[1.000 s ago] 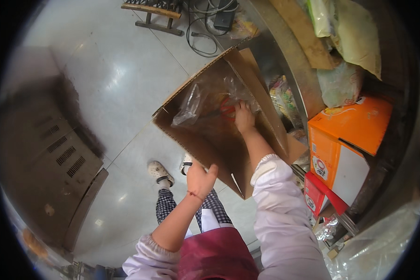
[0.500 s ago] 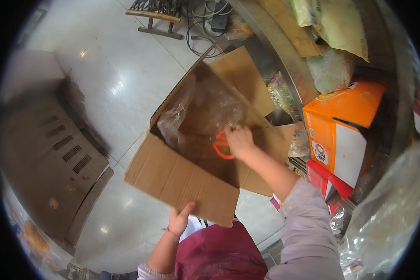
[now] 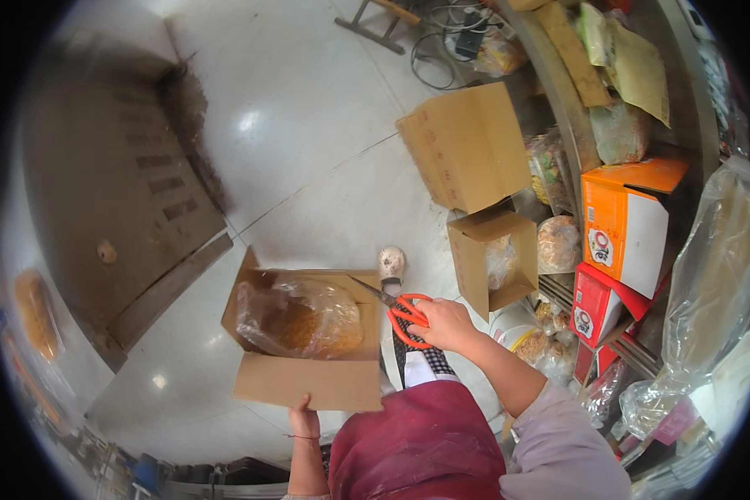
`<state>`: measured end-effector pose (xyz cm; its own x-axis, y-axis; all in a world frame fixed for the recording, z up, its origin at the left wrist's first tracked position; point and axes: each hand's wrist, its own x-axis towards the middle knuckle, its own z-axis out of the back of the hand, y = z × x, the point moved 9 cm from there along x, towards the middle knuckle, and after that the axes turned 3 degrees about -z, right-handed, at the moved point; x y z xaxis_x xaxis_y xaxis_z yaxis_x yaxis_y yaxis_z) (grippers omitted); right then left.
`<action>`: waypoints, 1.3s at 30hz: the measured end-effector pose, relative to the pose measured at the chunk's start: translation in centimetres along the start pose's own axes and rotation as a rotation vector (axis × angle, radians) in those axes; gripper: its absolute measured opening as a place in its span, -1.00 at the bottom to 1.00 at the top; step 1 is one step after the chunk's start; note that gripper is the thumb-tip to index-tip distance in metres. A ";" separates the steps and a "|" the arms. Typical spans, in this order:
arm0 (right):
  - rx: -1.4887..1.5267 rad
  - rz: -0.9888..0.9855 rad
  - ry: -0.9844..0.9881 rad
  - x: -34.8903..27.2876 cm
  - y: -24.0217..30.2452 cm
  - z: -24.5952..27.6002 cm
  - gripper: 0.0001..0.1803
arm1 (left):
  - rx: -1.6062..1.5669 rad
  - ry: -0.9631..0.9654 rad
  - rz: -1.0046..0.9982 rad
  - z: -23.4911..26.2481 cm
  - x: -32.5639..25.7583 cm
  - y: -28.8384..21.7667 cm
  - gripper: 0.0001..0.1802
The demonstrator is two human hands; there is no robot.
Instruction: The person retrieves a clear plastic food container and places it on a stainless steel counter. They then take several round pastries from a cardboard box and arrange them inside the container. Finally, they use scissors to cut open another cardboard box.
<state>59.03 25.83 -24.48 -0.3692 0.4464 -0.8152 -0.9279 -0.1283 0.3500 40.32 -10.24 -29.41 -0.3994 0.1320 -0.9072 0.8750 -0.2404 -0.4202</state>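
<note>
A cardboard box (image 3: 308, 385) with its flaps folded out sits low in front of me, slightly left. My left hand (image 3: 305, 419) is closed on its near flap, most of the fingers hidden under the cardboard. Inside lies a clear plastic bag (image 3: 255, 310) around something orange-yellow (image 3: 302, 327) that I cannot identify. Just right of the box, my right hand (image 3: 448, 325) grips orange-handled scissors (image 3: 402, 317). Their dark blades point up and left, over the box's right edge.
Two more cardboard boxes, a larger one (image 3: 467, 150) and a smaller open one (image 3: 468, 262), stand to the right. Beyond them are an orange carton (image 3: 615, 208), a red carton (image 3: 593, 304) and bagged goods. A vented metal cabinet (image 3: 83, 250) stands left. My shoe (image 3: 391, 265) is on the tiled floor.
The box has gone down and left and now sits more level, showing the bag's contents. The scissors have moved from over its opening to its right side. My view has shifted.
</note>
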 end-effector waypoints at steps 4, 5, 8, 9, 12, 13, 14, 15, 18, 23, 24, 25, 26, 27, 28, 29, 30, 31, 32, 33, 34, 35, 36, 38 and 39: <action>-0.063 0.000 0.022 0.5 0.3 -3.3 -0.68 | -0.337 -0.062 0.025 9.7 0.9 1.7 -0.55; -0.062 -0.003 0.032 0.5 0.2 -4.0 -0.68 | -0.422 -0.106 0.025 11.9 0.4 2.2 -0.56; -0.107 -0.024 0.053 0.9 -0.8 -5.4 -0.67 | -0.334 -0.400 0.117 17.5 -1.9 6.0 -0.53; -0.128 -0.029 0.045 0.8 -1.1 -5.7 -0.67 | -0.320 -0.517 0.184 18.9 -2.7 7.4 -0.51; -0.142 -0.077 0.032 0.6 -3.2 -6.0 -0.65 | -0.085 -0.801 0.537 20.5 -5.4 10.8 -0.45; -0.149 -0.124 0.052 0.2 -4.3 -6.2 -0.64 | 0.085 -0.675 0.518 19.4 -4.1 10.1 -0.45; -0.134 -0.183 0.034 -0.1 -5.5 -6.1 -0.59 | 0.251 -0.546 0.496 17.8 -2.5 9.1 -0.46; -0.026 -0.252 -0.018 -0.6 -6.8 -5.8 -0.57 | 0.455 -0.462 0.505 16.3 -1.3 7.9 -0.46; 0.181 -0.441 -0.172 -1.6 -11.7 -4.7 -0.48 | 0.778 -0.180 0.070 6.3 3.6 1.1 -0.51; 0.536 -0.713 -0.391 -0.9 -21.5 -4.3 -0.56 | 0.632 0.050 -0.195 -10.4 7.3 -6.8 -0.22; 0.598 -0.741 -0.423 -0.2 -23.3 -4.1 -0.58 | 0.649 0.032 -0.207 -12.8 8.0 -7.8 -0.24; 0.795 -0.775 -0.449 0.5 -24.9 -4.5 -0.63 | 0.668 0.013 -0.231 -14.8 8.7 -8.7 -0.25; 0.986 -0.804 -0.459 1.6 -26.3 -4.8 -0.67 | 0.690 -0.025 -0.244 -16.7 9.6 -9.3 -0.27; 1.174 -0.827 -0.466 3.3 -27.5 -4.8 -0.71 | 0.695 0.014 -0.263 -19.2 10.8 -9.4 -0.30; 1.202 -0.919 -0.544 3.9 -29.0 -4.6 -0.71 | 0.713 0.035 -0.266 -21.4 11.8 -9.2 -0.33; 1.188 -0.926 -0.574 4.8 -30.1 -3.8 -0.71 | 0.758 0.037 -0.247 -23.1 12.6 -8.9 -0.36; 1.174 -0.941 -0.601 5.3 -31.2 -3.2 -0.70 | 0.767 0.106 -0.247 -25.6 13.2 -8.2 -0.39; 1.122 -0.941 -0.599 6.3 -32.0 -2.5 -0.70 | 0.789 0.153 -0.242 -28.4 14.3 -7.3 -0.43; 1.183 -0.998 -0.659 7.3 -33.0 -2.5 -0.70 | 0.818 0.178 -0.221 -31.3 15.8 -6.3 -0.46; 1.243 -0.960 -0.706 8.5 -33.9 -2.0 -0.69 | 0.878 0.244 -0.251 -34.7 16.9 -5.4 -0.54; 1.250 -0.950 -0.720 9.4 -34.8 -1.8 -0.68 | 0.906 0.330 -0.275 -38.3 18.0 -4.6 -0.59; 1.253 -0.944 -0.738 10.0 -35.8 -1.6 -0.67 | 0.965 0.405 -0.302 -41.9 19.2 -3.7 -0.61; 1.222 -0.969 -0.750 10.8 -36.9 -1.5 -0.67 | 0.933 0.531 -0.462 -46.2 19.5 -3.8 -0.58; 1.220 -1.063 -0.838 11.7 -38.8 -1.9 -0.66 | 1.002 0.685 -0.623 -53.8 21.0 -2.6 -0.59; 1.186 -1.104 -0.878 12.0 -39.5 -1.9 -0.66 | 1.045 0.782 -0.727 -57.6 21.4 -1.8 -0.60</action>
<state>91.18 34.59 -48.98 0.7998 0.2120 -0.5615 -0.0365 0.9510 0.3071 45.98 48.43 -46.92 -0.1112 0.9093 -0.4011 -0.1668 -0.4150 -0.8944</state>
